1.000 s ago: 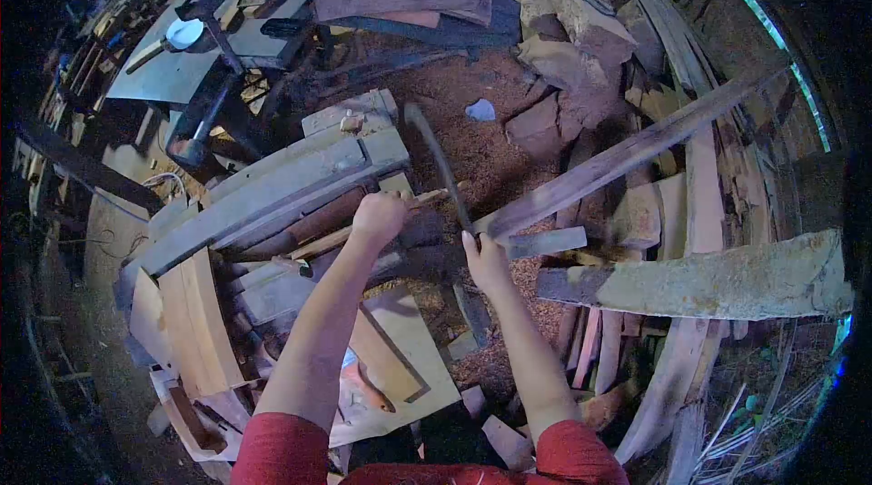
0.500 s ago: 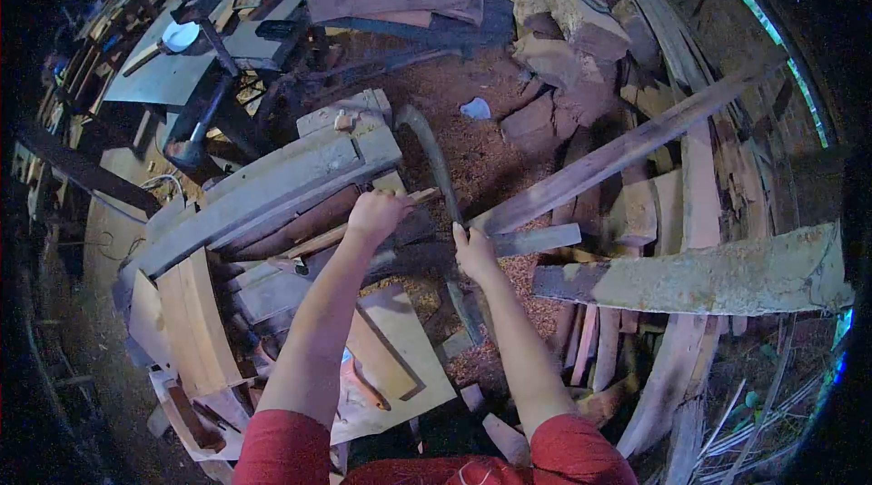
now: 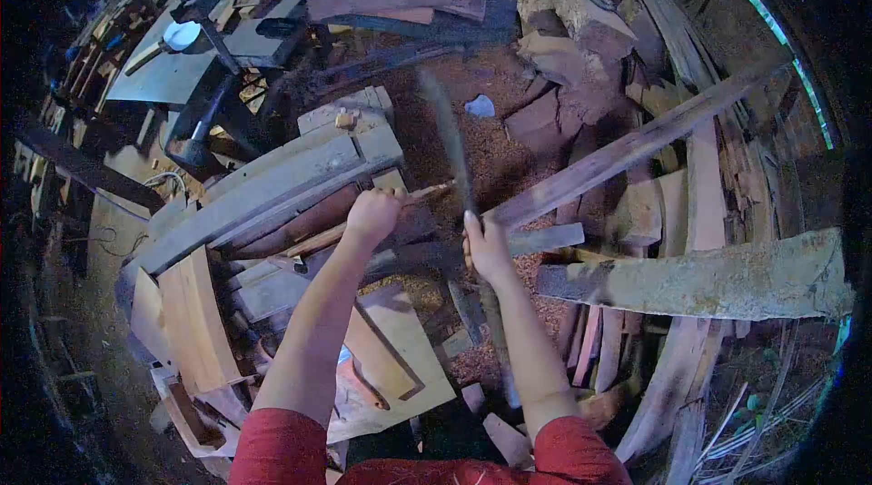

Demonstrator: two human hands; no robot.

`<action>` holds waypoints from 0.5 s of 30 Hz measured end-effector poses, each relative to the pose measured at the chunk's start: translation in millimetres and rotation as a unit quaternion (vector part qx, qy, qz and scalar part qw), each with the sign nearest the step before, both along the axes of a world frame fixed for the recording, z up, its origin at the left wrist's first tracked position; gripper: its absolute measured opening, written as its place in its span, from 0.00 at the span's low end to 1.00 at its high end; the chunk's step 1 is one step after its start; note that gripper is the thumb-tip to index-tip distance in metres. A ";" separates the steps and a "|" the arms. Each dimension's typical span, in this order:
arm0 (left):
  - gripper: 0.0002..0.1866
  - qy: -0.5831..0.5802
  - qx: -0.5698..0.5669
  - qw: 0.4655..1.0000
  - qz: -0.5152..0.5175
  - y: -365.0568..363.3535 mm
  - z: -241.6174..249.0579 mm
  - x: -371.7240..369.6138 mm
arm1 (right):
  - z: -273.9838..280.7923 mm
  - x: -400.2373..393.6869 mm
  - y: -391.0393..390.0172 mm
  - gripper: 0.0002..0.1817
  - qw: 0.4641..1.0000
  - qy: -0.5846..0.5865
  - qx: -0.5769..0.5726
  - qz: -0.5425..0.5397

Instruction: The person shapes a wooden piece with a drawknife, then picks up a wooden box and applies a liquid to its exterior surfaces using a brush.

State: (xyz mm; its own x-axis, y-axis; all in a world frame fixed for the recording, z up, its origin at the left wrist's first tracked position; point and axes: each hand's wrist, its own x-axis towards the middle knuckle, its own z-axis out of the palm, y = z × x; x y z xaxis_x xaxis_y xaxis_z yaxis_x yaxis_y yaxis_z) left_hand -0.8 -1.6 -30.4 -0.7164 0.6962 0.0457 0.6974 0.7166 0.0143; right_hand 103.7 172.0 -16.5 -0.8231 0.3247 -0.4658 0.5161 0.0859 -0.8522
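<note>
My left hand (image 3: 375, 215) is closed around a thin pointed wooden stick (image 3: 427, 193), whose pale tip reaches out to the right. My right hand (image 3: 486, 247) grips a long-handled machete (image 3: 451, 140). Its dark, motion-blurred blade stands up beyond my fist and overlaps the stick's tip in this view, while the handle runs back under my right forearm. Just beyond my left hand lies a stack of thick grey boards (image 3: 272, 185). A narrow grey board (image 3: 545, 238) lies to the right, behind my right hand.
A long beam (image 3: 627, 149) slants up to the right, and a broad rough slab (image 3: 699, 276) juts in below it. Split logs (image 3: 581, 58) are piled at the back right. An orange-handled saw (image 3: 363, 382) lies on a pale board near me. Wood chips cover the ground.
The machete has swung: its blade moved right and looks straighter, its handle end shifted right. My right hand moved slightly right. My left hand stayed nearly in place with the stick.
</note>
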 end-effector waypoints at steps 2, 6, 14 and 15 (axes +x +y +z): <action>0.14 -0.009 0.041 0.999 -0.007 -0.4 0.4 -1.5 | 24.0 -2.8 3.2 0.25 0.986 0.071 0.151 0.015; 0.15 -0.024 0.019 1.000 0.004 2.0 5.9 -0.3 | 19.5 -5.9 -5.8 0.25 0.956 0.057 0.283 0.047; 0.14 -0.024 0.004 1.000 0.008 4.7 7.8 -0.4 | -1.7 0.1 -16.8 0.25 0.946 -0.039 0.307 0.099; 0.14 -0.022 0.004 1.000 0.010 4.5 8.1 -0.7 | 0.3 -0.6 -18.5 0.24 0.937 -0.043 0.332 0.098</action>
